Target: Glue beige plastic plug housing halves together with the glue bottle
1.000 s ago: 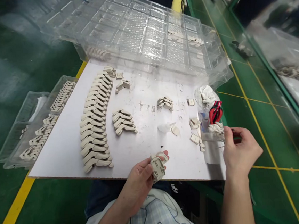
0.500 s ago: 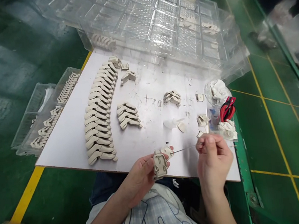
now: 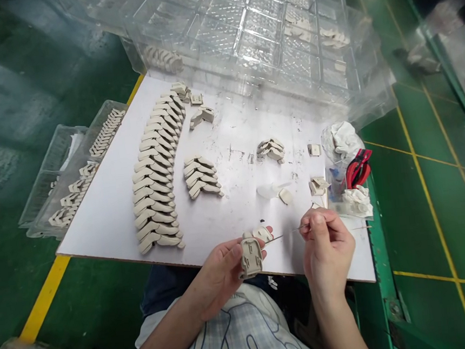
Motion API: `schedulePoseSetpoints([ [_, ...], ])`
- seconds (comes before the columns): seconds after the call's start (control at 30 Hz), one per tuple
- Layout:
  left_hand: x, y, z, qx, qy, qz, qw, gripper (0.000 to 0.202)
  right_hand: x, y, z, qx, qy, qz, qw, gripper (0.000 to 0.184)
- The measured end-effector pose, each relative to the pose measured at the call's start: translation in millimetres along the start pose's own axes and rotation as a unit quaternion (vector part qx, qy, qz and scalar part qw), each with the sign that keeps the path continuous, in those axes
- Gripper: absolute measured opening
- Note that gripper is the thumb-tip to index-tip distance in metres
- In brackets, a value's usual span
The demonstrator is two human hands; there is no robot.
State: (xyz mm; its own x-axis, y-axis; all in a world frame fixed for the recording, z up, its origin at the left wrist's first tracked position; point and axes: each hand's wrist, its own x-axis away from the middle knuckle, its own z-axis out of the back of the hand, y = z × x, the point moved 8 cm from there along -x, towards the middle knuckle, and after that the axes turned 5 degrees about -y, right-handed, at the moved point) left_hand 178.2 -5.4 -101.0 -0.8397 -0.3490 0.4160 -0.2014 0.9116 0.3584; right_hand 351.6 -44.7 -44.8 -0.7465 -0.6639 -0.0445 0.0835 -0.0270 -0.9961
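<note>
My left hand [image 3: 224, 267] grips a beige moulded plastic part [image 3: 251, 255], its hollow side with small slots turned up. A second, smaller beige section [image 3: 262, 233] lies against the fingers just behind it. Between thumb and fingertips, my right hand [image 3: 327, 245] pinches a thin metal rod [image 3: 281, 237]. The rod points left, and its tip reaches the smaller section; whether it enters the part I cannot tell. Past the right hand a thin line sticks out to the right, perhaps the rod's other end.
A long row of nested beige parts [image 3: 156, 173] lies on the white board [image 3: 239, 206], with a shorter stack [image 3: 202, 177] beside it. Clear compartment trays [image 3: 252, 31] cover the far side. Red-handled pliers [image 3: 357, 169] and crumpled white tissue [image 3: 341, 140] sit at the right edge.
My right hand has moved slightly left, bringing the rod closer to the beige part. The left hand keeps its grip. The whole view has shifted a little.
</note>
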Motion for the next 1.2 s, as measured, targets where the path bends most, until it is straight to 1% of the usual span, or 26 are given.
schedulePoseSetpoints([
  [0.07,0,1,-0.2,0.002,0.003,-0.001,1.0,0.056,1,0,1,0.006,0.001,-0.002,1.0,0.029],
  [0.13,0,1,-0.3,0.004,0.002,-0.001,1.0,0.056,1,-2,5,0.003,0.024,0.008,1.0,0.03],
  [0.27,-2,1,-0.2,0.0,-0.007,0.003,1.0,0.05,-3,-6,11,-0.007,0.051,0.02,0.998,0.03],
  [0.33,-2,1,0.3,-0.004,-0.006,0.005,1.0,0.047,-7,-11,20,-0.03,0.073,0.027,0.997,0.029],
  [0.4,-1,2,0.1,-0.01,-0.003,0.008,1.0,0.046,-11,-20,40,-0.053,0.128,0.055,0.989,0.029],
  [0.47,0,3,-1.0,-0.018,0.0,0.013,1.0,0.047,-13,-33,72,-0.027,0.218,0.114,0.969,0.027],
  [0.53,1,4,-1.7,-0.027,0.007,0.015,1.0,0.048,-11,-49,103,0.047,0.312,0.182,0.931,0.025],
  [0.6,1,5,-1.9,-0.039,0.012,0.021,0.999,0.048,-10,-56,126,0.115,0.372,0.221,0.894,0.023],
  [0.63,1,6,-1.7,-0.044,0.013,0.024,0.999,0.049,-12,-56,134,0.136,0.389,0.228,0.882,0.022],
  [0.7,0,5,-0.8,-0.055,0.015,0.029,0.998,0.05,-17,-52,145,0.155,0.406,0.229,0.871,0.02],
  [0.8,0,3,1.2,-0.06,0.02,0.032,0.997,0.057,-25,-46,147,0.17,0.407,0.226,0.868,0.019],
  [0.9,1,4,0.4,-0.066,0.016,0.023,0.997,0.057,-29,-48,135,0.211,0.357,0.213,0.885,0.017],
  [0.93,1,5,-0.5,-0.069,0.012,0.017,0.997,0.054,-25,-49,129,0.214,0.339,0.208,0.892,0.02],
  [0.97,1,5,-2.0,-0.072,0.006,0.014,0.997,0.053,-21,-49,123,0.206,0.317,0.197,0.905,0.024],
  [1.0,1,5,-3.9,-0.075,-0.003,0.012,0.997,0.051,-16,-45,113,0.191,0.276,0.168,0.927,0.026],
  [1.03,1,6,-6.0,-0.079,-0.013,0.009,0.997,0.05,-13,-36,99,0.163,0.208,0.117,0.957,0.026],
  [1.07,1,6,-8.3,-0.082,-0.023,0.005,0.996,0.05,-8,-23,79,0.123,0.114,0.047,0.985,0.026],
  [1.1,1,7,-10.7,-0.088,-0.033,0.0,0.996,0.05,0,-7,52,0.081,-0.008,-0.041,0.996,0.028],
  [1.13,2,7,-12.4,-0.095,-0.04,-0.005,0.995,0.049,15,7,23,0.03,-0.122,-0.122,0.984,0.03],
  [1.17,2,8,-13.7,-0.105,-0.044,-0.008,0.994,0.05,31,17,-2,-0.02,-0.21,-0.187,0.959,0.032],
  [1.2,3,8,-14.4,-0.114,-0.046,-0.009,0.992,0.05,46,22,-21,-0.074,-0.265,-0.232,0.933,0.032],
])
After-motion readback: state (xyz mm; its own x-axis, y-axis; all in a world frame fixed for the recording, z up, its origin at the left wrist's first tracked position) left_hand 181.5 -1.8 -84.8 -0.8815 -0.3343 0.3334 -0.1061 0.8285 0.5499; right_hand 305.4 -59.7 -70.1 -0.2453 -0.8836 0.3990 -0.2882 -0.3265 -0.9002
